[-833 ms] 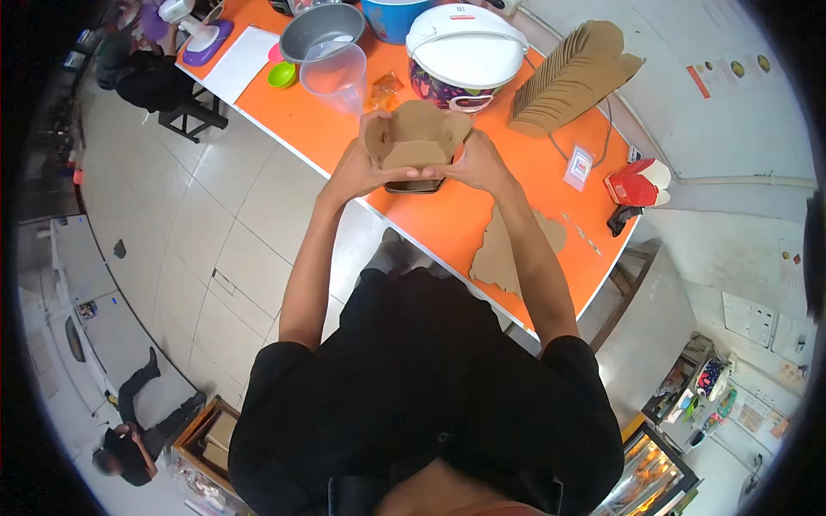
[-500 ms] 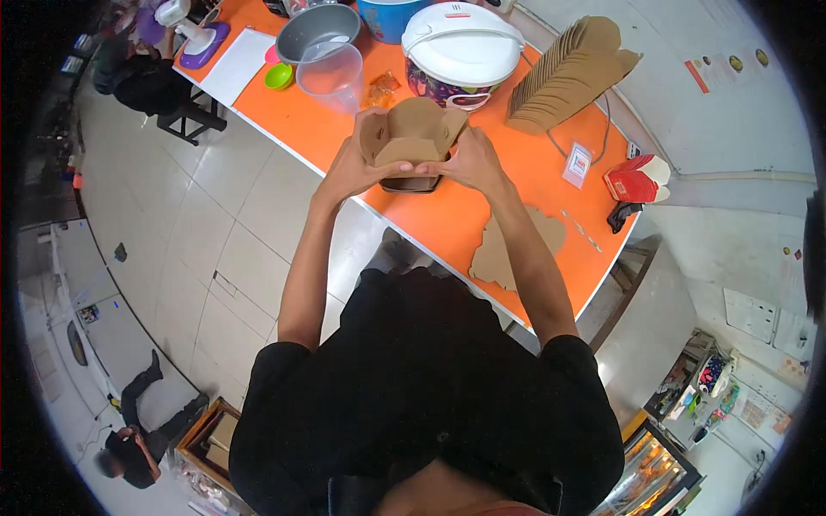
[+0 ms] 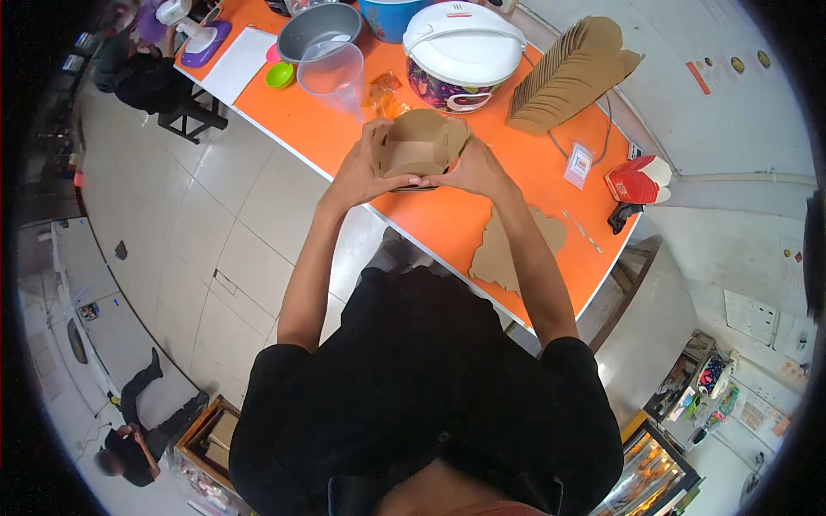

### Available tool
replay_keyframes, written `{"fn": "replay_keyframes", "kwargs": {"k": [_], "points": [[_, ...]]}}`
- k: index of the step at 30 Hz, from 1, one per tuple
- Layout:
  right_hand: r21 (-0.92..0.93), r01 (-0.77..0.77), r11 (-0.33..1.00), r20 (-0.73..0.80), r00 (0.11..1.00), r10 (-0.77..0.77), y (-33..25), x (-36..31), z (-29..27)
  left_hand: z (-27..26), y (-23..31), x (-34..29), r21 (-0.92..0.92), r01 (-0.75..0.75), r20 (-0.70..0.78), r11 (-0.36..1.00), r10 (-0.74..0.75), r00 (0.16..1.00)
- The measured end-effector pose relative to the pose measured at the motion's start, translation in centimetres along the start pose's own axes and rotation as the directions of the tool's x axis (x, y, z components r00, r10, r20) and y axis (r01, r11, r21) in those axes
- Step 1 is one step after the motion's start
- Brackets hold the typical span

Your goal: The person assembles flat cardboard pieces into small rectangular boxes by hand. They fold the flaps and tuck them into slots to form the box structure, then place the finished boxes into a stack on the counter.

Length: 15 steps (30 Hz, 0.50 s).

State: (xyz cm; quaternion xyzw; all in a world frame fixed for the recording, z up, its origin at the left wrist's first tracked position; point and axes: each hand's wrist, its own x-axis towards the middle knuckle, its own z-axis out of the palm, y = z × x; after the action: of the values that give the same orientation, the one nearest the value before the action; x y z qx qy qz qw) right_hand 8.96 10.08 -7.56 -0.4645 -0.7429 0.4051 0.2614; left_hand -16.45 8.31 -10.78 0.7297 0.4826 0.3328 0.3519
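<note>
Over the white-edged orange surface (image 3: 533, 176), I'm gripping an open brown cardboard box (image 3: 415, 148) between left hand (image 3: 357, 176) and right hand (image 3: 482, 172), its near flap now sitting lower, leaving its interior showing more.

Carton (image 3: 417, 156) between left hand (image 3: 354, 175) and right hand (image 3: 478, 172) (rice cooker (image 3: 465, 47) behind).
</note>
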Motion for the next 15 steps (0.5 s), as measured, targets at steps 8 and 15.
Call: {"fn": "replay_keyframes", "kwargs": {"k": [8, 15], "points": [[0.086, -0.164, 0.983, 0.074, 0.985, 0.158, 1.6, -0.1, -0.3, 0.6, 0.8, -1.3, 0.107, 0.057, -0.024, 0.993, -0.054, 0.998], [-0.035, -0.003, 0.999, -0.119, 0.993, -0.001, 2.8, -0.3, 2.0, 2.2, -0.8, -1.3, -0.088, 0.119, -0.176, 0.989, -0.133, 0.975]]}}
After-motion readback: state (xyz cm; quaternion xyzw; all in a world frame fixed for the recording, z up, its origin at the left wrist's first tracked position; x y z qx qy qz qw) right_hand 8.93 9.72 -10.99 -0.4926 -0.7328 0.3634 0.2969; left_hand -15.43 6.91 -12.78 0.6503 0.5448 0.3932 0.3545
